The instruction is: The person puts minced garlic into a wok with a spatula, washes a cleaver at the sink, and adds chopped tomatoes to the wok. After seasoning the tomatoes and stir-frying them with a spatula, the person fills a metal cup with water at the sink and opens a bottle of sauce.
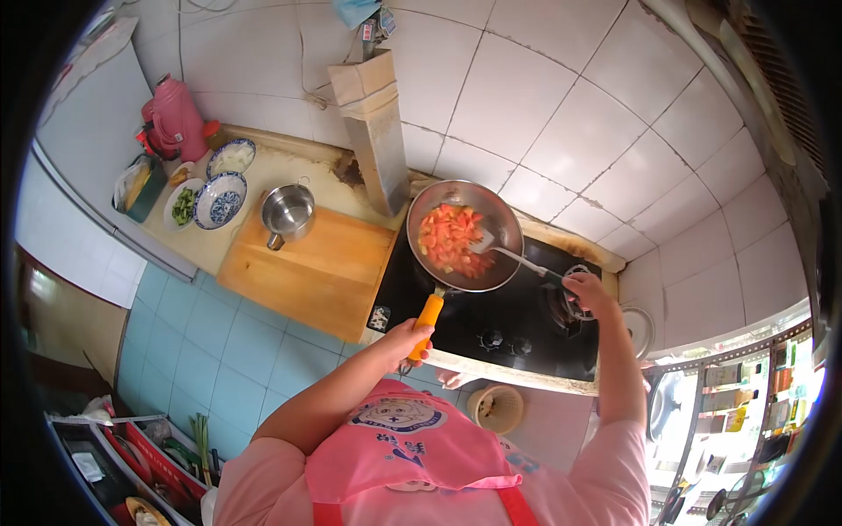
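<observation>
My left hand is wrapped round the orange handle of a frying pan that sits on the black gas stove. Chopped tomato lies in the pan, some of it soft and juicy. In my right hand is the dark handle of a spatula. Its metal blade reaches into the pan and touches the right side of the tomato. The fingers of both hands are closed.
Left of the stove lies a wooden board with a small metal pot on it. Beyond are a blue-patterned bowl, a plate of chopped greens and a pink thermos. A second burner is near my right hand.
</observation>
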{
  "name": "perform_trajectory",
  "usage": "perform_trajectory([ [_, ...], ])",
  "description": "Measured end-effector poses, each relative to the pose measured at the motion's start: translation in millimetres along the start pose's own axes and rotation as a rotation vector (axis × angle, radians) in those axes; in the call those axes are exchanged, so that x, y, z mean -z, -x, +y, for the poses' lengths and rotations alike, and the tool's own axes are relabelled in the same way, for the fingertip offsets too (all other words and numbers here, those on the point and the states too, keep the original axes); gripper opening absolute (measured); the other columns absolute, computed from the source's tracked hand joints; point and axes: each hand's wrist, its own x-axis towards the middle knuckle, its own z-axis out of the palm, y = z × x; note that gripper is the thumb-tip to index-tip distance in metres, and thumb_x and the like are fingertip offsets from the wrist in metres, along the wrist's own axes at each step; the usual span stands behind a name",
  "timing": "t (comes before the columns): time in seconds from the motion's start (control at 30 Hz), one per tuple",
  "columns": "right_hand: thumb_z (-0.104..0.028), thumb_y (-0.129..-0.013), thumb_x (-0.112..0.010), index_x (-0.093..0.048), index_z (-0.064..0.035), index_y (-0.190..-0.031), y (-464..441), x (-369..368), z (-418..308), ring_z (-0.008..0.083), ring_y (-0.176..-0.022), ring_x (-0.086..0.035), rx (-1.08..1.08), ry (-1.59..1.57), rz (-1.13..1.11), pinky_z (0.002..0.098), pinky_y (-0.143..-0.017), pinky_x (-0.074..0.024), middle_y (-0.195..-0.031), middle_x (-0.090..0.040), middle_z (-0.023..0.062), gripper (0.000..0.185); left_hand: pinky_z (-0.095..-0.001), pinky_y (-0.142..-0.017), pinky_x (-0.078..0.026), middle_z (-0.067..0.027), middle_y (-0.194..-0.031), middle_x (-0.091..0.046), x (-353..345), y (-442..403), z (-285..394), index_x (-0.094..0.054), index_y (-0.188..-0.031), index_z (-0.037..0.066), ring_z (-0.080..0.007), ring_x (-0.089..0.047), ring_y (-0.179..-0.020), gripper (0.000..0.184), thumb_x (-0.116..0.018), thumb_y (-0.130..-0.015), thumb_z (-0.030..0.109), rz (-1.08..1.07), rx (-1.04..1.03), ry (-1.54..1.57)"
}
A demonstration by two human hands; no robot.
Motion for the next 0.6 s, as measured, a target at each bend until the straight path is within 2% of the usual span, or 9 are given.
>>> perform_trajectory([
  [0.03, -0.027, -0.088, -0.065, -0.067, -0.0052, -0.098, -8.1, -12.7, 3.6, 0.0049, -0.044, -0.040, -0.029, -0.136, -0.037, 0.0220, -0.038, -0.0261, -0.070, -0.058, 0.0023, 0.024, -0.0274, -0.052, -0.047, -0.0017, -0.081, -0.055, -0.1, -0.6, 0.0, -0.047, -0.109, 0.014, -0.0108, -0.054, -0.066, 0.024, -0.055, -0.096, 0.032, 0.003, -0.001, 0.001],
  [0.07, -0.027, -0.088, -0.065, -0.067, -0.0052, -0.098, -13.8, -26.1, 4.5, 0.0049, -0.044, -0.040, -0.028, -0.136, -0.039, 0.0220, -0.038, -0.0261, -0.070, -0.058, 0.0023, 0.024, -0.0274, -0.052, -0.047, -0.0017, -0.081, -0.055, 0.0, -0.9, -0.4, -0.047, -0.109, 0.014, -0.0108, -0.054, -0.066, 0.024, -0.055, -0.096, 0.032, 0.008, 0.001, -0.005],
  [0.13, -0.024, -0.085, -0.069, -0.067, -0.0055, -0.103, -17.9, -50.4, 3.4, 0.0053, -0.047, -0.042, 0.055, -0.249, -0.018, 0.0216, -0.040, -0.0281, -0.070, -0.058, 0.0011, 0.026, -0.0274, -0.052, -0.047, -0.0017, -0.081, -0.055, -0.4, -0.3, -0.6, -0.047, -0.109, 0.014, -0.0109, -0.054, -0.066, 0.024, -0.055, -0.096, 0.032, 0.013, 0.006, -0.014],
  [0.27, -0.020, -0.081, -0.075, -0.068, -0.0050, -0.103, 3.5, -58.3, -9.4, 0.0067, -0.054, -0.048, 0.178, -0.182, 0.051, 0.0238, -0.046, -0.0350, -0.070, -0.056, -0.0009, 0.028, -0.0269, -0.051, -0.047, -0.0017, -0.081, -0.055, -2.8, 2.3, 2.6, -0.047, -0.110, 0.013, -0.0108, -0.054, -0.065, 0.025, -0.055, -0.096, 0.032, 0.020, 0.006, -0.029],
  [0.33, -0.013, -0.074, -0.079, -0.069, -0.0053, -0.103, 23.1, -53.9, -23.1, 0.0130, -0.062, -0.054, 0.420, 0.035, 0.175, 0.0274, -0.055, -0.0422, -0.071, -0.057, 0.0019, 0.032, -0.0268, -0.051, -0.047, -0.0017, -0.081, -0.055, -3.4, 4.6, 3.3, -0.047, -0.110, 0.013, -0.0108, -0.054, -0.065, 0.025, -0.055, -0.096, 0.032, 0.018, 0.008, -0.034],
  [0.37, -0.013, -0.074, -0.079, -0.069, -0.0053, -0.103, 36.0, -50.2, -35.1, 0.0130, -0.062, -0.054, 0.415, 0.031, 0.179, 0.0274, -0.055, -0.0422, -0.071, -0.057, 0.0019, 0.032, -0.0268, -0.051, -0.047, -0.0019, -0.081, -0.055, -3.8, 6.2, 5.0, -0.047, -0.110, 0.013, -0.0108, -0.054, -0.065, 0.025, -0.055, -0.096, 0.032, 0.016, 0.010, -0.039],
  [0.43, -0.010, -0.067, -0.079, -0.069, -0.0062, -0.103, 67.7, -41.4, -64.5, 0.0239, -0.069, -0.058, 0.766, 0.474, 0.300, 0.0329, -0.062, -0.0467, -0.077, -0.058, 0.0071, 0.037, -0.0268, -0.050, -0.047, -0.0021, -0.081, -0.055, -3.7, 4.8, 4.1, -0.047, -0.110, 0.013, -0.0109, -0.054, -0.064, 0.025, -0.055, -0.096, 0.032, 0.009, 0.018, -0.052],
  [0.47, -0.006, -0.064, -0.077, -0.070, -0.0096, -0.100, 84.1, -41.0, -76.6, 0.0299, -0.074, -0.058, 0.794, 0.535, 0.340, 0.0360, -0.064, -0.0487, -0.081, -0.056, 0.0105, 0.037, -0.0261, -0.047, -0.045, -0.0025, -0.081, -0.055, -3.1, 0.7, 0.3, -0.049, -0.110, 0.013, -0.0113, -0.054, -0.063, 0.026, -0.055, -0.095, 0.033, 0.028, 0.001, -0.036],
  [0.6, -0.002, -0.062, -0.075, -0.071, -0.0124, -0.093, 136.5, -31.5, -108.1, 0.0267, -0.073, -0.060, 0.897, 0.778, 0.433, 0.0379, -0.061, -0.0501, -0.077, -0.054, 0.0064, 0.034, -0.0256, -0.045, -0.045, -0.0026, -0.081, -0.055, -1.3, -2.6, -1.9, -0.051, -0.110, 0.012, -0.0113, -0.054, -0.062, 0.027, -0.055, -0.095, 0.034, 0.026, -0.019, -0.024],
])
